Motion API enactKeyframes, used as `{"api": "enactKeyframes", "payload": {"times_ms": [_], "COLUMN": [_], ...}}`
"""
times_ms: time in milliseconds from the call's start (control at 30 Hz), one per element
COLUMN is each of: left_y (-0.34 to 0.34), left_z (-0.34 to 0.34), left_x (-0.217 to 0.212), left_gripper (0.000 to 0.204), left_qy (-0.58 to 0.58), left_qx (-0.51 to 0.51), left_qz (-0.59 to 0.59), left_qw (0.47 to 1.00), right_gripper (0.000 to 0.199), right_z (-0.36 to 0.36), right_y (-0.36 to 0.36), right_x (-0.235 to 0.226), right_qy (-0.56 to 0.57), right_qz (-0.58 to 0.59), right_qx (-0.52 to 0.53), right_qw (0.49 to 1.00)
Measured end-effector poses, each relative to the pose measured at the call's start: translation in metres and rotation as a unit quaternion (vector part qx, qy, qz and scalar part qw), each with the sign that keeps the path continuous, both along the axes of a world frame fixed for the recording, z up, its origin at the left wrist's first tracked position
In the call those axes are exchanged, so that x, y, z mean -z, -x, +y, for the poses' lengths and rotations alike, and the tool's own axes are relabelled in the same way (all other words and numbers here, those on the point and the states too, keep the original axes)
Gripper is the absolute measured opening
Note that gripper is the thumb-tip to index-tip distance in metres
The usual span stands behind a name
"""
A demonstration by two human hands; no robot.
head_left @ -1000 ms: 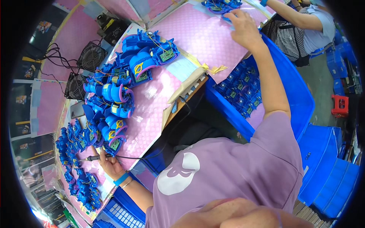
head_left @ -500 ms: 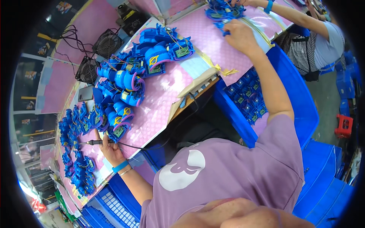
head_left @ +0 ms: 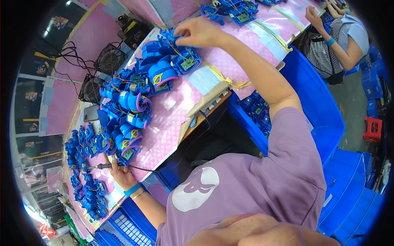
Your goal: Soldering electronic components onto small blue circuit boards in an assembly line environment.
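Our right hand [head_left: 201,33] is now further left than half a second ago: it leaves the far cluster of blue parts [head_left: 242,14] and comes to the far end of the row of blue housings [head_left: 160,67]. Its fingers bend, thumb and forefinger a little apart, at a blue housing [head_left: 167,33] there; blur keeps us from telling whether they have hold of it. Our left hand [head_left: 123,176] stays on the near left side, its fingers closed around the dark handle of a soldering iron [head_left: 106,166], whose thin tip points left, toward more blue assemblies [head_left: 94,141]. A black cable [head_left: 152,170] runs right from the handle. We see green circuit boards and loose wires in several housings, all lying on the pink table cover [head_left: 164,110]. Two black fans [head_left: 111,59] stand left of the row. On the right, a large blue bin [head_left: 316,98] holds further parts, and a co-worker's hand [head_left: 312,16], at the far pile before, is now drawn back from it.
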State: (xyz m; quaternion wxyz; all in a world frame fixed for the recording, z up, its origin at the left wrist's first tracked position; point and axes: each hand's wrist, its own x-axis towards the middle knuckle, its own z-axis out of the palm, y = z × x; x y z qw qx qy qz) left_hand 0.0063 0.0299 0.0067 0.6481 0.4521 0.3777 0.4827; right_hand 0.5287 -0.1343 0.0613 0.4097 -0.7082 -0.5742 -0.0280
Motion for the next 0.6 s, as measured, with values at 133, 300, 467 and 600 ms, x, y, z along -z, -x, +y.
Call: {"api": "enactKeyframes", "payload": {"times_ms": [133, 300, 467, 600], "left_y": [0.004, 0.004, 0.004, 0.005], "left_z": [0.000, 0.001, 0.005, 0.004], "left_x": [-0.001, 0.002, 0.007, 0.008], "left_gripper": [0.061, 0.064, 0.064, 0.059], "left_qy": [0.002, 0.000, 0.000, 0.005], "left_qx": [-0.022, -0.012, -0.002, -0.025], "left_qz": [0.003, 0.003, -0.005, 0.007], "left_qw": [1.000, 1.000, 1.000, 1.000], "right_gripper": [0.068, 0.099, 0.107, 0.074], "right_z": [-0.017, -0.074, -0.101, -0.080], "right_y": [-0.072, -0.162, -0.280, -0.235], "right_x": [-0.019, -0.024, 0.036, 0.027], "right_qy": [-0.055, -0.019, 0.011, 0.085], "right_qz": [-0.031, 0.117, 0.228, 0.116], "right_qx": [0.277, 0.236, -0.128, 0.257], "right_qw": [0.959, 0.964, 0.965, 0.956]}}
